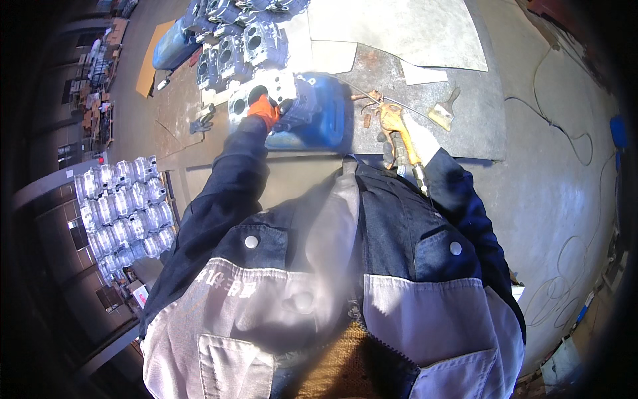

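Note:
My left hand (264, 112), in an orange glove, grips the near side of a silvery metal casting (297, 100) with round bores. The casting rests on a blue plastic container (325, 120) near the bench's front edge. Wrapped round an air gun (409, 147) with a yellow handle is my gloved right hand (391, 122), to the right of the container. A metal coupling hangs at the handle's lower end, and a thin tube runs from the tool toward the casting. Glare washes out part of the casting, and my left fingertips are partly hidden.
More castings (256, 43) are heaped at the back left, beside another blue container (174, 46). A flat brush (444, 112) lies on the bench (475, 133) at right, near pale sheets (399, 30). Stacked castings (126, 213) stand at far left. Hoses (565, 133) trail across the right floor.

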A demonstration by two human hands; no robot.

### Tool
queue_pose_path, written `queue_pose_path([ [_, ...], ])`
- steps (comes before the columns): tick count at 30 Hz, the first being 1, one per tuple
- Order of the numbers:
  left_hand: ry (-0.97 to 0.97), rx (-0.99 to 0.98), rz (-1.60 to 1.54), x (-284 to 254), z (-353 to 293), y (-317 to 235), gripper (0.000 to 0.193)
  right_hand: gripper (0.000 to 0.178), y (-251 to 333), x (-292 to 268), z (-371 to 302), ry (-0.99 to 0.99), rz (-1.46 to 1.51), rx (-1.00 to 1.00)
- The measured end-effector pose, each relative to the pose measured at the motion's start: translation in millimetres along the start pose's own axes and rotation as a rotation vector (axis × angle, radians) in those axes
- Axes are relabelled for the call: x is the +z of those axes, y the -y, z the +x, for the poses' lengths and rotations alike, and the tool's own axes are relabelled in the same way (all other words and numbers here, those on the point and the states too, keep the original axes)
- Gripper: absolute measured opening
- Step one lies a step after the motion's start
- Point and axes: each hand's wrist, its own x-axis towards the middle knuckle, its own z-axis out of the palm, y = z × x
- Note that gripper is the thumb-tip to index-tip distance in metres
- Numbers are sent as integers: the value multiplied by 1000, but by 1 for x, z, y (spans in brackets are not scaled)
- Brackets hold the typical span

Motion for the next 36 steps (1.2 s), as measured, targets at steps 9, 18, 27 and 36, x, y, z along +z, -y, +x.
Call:
queue_pose_path([
  [9, 0, -18, -2, -3, -1, -2, 56, 44, -9, -4, -27, 1, 108, -31],
  [18, 116, 50, -22, -20, 7, -6, 50, 48, -13, -10, -42, -22, 50, 81],
  [27, 154, -93, 185, -18, 28, -69, 71, 49, -26, -21, -35, 13, 13, -1],
  [36, 164, 265, 281, -48, -76, -17, 78, 44, -41, -73, -62, -14, 942, 426],
])
